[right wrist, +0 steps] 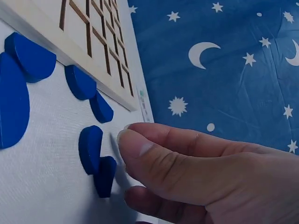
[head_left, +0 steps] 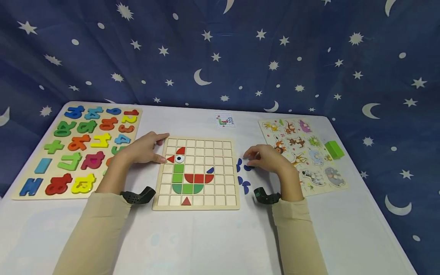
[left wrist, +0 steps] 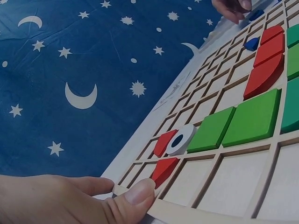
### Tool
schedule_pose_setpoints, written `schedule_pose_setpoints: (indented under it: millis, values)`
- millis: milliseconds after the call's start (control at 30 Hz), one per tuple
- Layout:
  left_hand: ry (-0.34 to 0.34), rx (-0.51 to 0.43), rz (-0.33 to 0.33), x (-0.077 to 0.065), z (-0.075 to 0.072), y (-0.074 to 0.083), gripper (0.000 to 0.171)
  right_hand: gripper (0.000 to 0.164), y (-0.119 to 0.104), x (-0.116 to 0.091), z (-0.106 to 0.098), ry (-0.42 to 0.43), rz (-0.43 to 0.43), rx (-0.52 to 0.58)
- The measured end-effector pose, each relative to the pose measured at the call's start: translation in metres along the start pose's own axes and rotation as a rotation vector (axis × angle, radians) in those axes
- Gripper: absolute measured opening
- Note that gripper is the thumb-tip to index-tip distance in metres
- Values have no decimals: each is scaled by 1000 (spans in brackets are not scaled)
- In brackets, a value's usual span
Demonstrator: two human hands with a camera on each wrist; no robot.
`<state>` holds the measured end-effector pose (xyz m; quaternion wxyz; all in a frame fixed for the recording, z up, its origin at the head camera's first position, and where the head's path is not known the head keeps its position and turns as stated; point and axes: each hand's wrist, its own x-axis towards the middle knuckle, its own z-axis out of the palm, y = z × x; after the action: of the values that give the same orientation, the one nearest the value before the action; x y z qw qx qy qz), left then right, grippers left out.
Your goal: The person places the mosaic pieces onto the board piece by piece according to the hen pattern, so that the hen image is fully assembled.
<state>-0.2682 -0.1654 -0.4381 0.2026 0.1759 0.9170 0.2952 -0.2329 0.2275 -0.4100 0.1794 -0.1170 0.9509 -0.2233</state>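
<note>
Blue pieces (right wrist: 90,150) on desk (head_left: 206,244), right of grid board (head_left: 196,208). Closest pair just beside right hand (head_left: 268,158), fingertips slightly apart, nothing gripped. Left hand (head_left: 142,149): thumb and index spread, touching board's far-left edge.

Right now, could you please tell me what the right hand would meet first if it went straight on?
The right hand would probably meet the nearest pair of small blue rounded pieces, just ahead; its height is unclear, so it might pass over them.
</note>
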Motion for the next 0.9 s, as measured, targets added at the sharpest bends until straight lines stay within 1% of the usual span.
schedule_pose_setpoints:
  millis: [67,300,367,600,733,900]
  values:
    - [1,0,4,0,0,-1,92,25,1,1,1,-3,1,3]
    - [9,3,0,-1,1,-1,92,27,-3,5,9,-1,-52,16]
    - [10,7,-3,-2,1,0,92,27,-4,6,10,-1,-59,4]
    - [6,16,-10,0,1,-1,93,27,-6,9,13,-14,-36,-27]
    - [9,20,-3,1,2,-1,93,28,-6,10,13,-8,-36,-41]
    - [8,14,-19,1,1,0,93,29,-7,11,14,5,-29,-44]
